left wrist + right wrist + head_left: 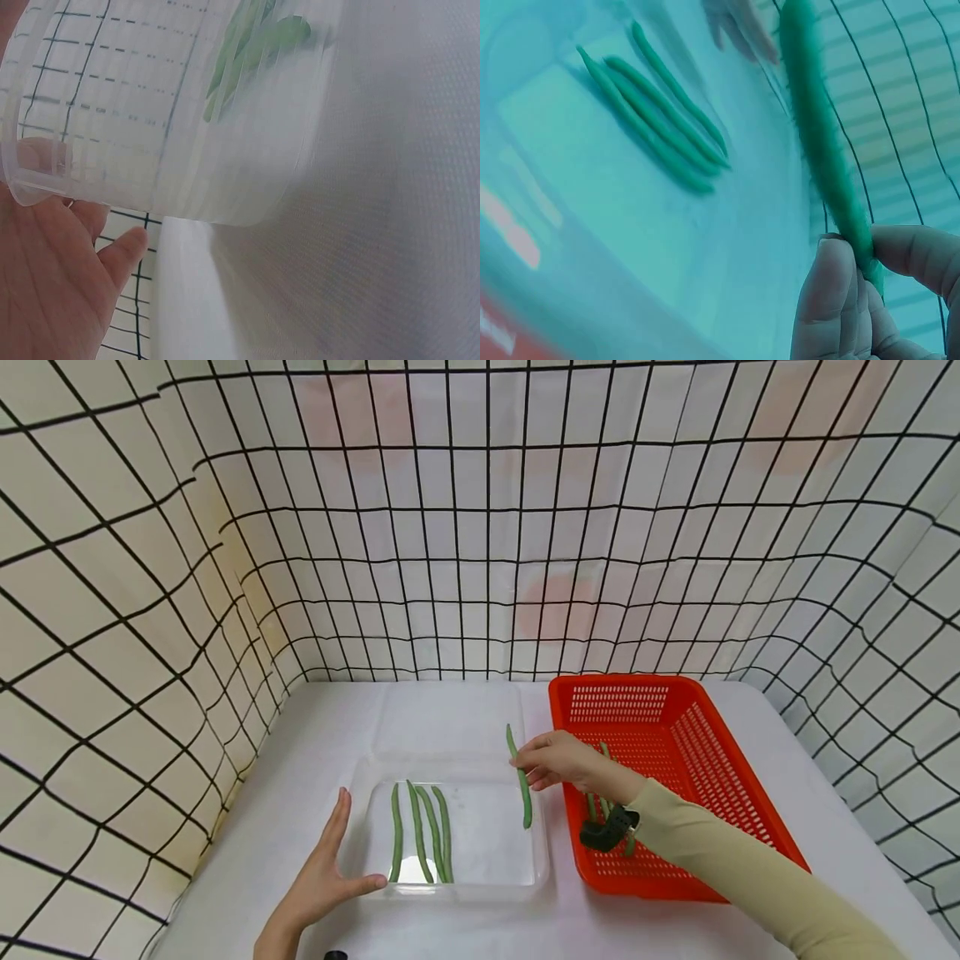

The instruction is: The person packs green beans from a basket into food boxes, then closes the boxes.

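Clear glossy plastic tray (457,881) under my left hand (322,877). Smooth, matt green bean (519,772) pinched in my right hand (558,760). Perforated glossy red plastic basket (738,793). Matt white woven cloth (300,752) beneath.

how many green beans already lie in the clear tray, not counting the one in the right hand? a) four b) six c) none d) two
a: four green beans lie side by side on the floor of the clear tray, while the right hand pinches a fifth bean above its right edge and the left hand rests against its left side.
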The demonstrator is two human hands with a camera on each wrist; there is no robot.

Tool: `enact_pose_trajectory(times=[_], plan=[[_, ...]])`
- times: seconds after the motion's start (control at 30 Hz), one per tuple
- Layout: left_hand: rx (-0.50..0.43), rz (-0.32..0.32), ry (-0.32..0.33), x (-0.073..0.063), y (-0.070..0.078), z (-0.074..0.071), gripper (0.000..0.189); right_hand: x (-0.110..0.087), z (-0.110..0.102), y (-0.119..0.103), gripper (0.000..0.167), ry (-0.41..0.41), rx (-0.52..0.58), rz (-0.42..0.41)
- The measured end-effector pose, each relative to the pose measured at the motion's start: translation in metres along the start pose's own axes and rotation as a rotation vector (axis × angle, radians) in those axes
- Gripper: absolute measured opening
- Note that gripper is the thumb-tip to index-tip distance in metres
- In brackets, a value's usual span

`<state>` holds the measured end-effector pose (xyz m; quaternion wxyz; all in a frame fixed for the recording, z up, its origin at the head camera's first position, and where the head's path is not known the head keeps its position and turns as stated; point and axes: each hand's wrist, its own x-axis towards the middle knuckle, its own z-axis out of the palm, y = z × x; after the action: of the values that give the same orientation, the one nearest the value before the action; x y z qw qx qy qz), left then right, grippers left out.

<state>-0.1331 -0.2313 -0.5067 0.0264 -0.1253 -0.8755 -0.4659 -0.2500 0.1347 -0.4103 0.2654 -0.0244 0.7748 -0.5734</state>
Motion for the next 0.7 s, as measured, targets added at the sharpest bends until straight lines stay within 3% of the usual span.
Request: enact_pose_trajectory(times=[0.43, 0.7], plan=[[-0.001, 0.004, 0.018, -0.001, 0.0, 0.0, 0.129, 0.014, 0.064, 0.004, 0.018, -0.11, -0.075, -0.037], [0.001, 0.002, 0.017, -0.001, -0.001, 0.002, 0.129, 0.025, 0.087, 0.017, 0.013, -0.131, -0.078, 0.005]])
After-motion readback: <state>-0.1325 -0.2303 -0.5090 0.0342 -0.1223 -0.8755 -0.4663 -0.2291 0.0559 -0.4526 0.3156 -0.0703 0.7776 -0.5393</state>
